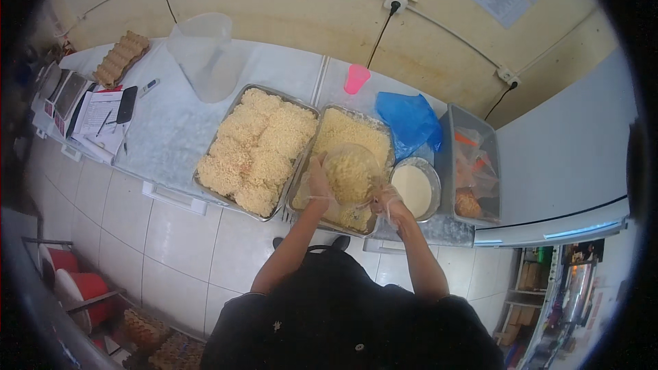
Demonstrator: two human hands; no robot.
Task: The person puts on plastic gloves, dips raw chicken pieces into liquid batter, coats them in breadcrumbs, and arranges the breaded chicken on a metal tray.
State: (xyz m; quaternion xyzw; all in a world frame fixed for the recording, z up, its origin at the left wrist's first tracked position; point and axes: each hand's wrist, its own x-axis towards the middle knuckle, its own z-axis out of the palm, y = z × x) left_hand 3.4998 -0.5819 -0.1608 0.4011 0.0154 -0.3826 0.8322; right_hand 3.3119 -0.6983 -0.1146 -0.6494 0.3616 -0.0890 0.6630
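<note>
1. Black-clad torso (343, 315) of the person fills the bottom edge; both bare forearms run up from it to the counter.
2. Left hand (319, 179), in a thin clear glove, is pressed flat against the left wall of a clear plastic bowl (351, 173), fingers wrapped round it.
3. Right hand (388, 200), also gloved, sits at the bowl's lower right rim; fingers curled on the rim, exact grip hard to tell.
4. Bowl is round, so no real long axis. Mouth faces up toward the camera, roughly upright. It is packed with pale yellow crumb-coated shreds.
5. Bowl is held over the near half of the middle steel tray (312, 178), which holds a loose bed of the same yellow crumb. Tray's long axis runs near-to-far, leaning slightly right.
6. Just right of the hands: small round steel bowl (433, 178) with a smooth cream-coloured batter, touching the middle tray's side.
7. Left steel tray (205, 188), beside and parallel to the middle one: full of crumb-coated lumps, packed side by side.
8. Far right: grey plastic tub (445, 157) holding clear bags and a brownish item.
9. Behind the trays: crumpled blue plastic bag (410, 120), pink cup (356, 79), clear plastic jug (205, 55), which looks empty.
10. Far left on the counter: egg carton tray (122, 57), papers with a pen (99, 120).
11. Below the counter at left: red buckets (79, 288).
</note>
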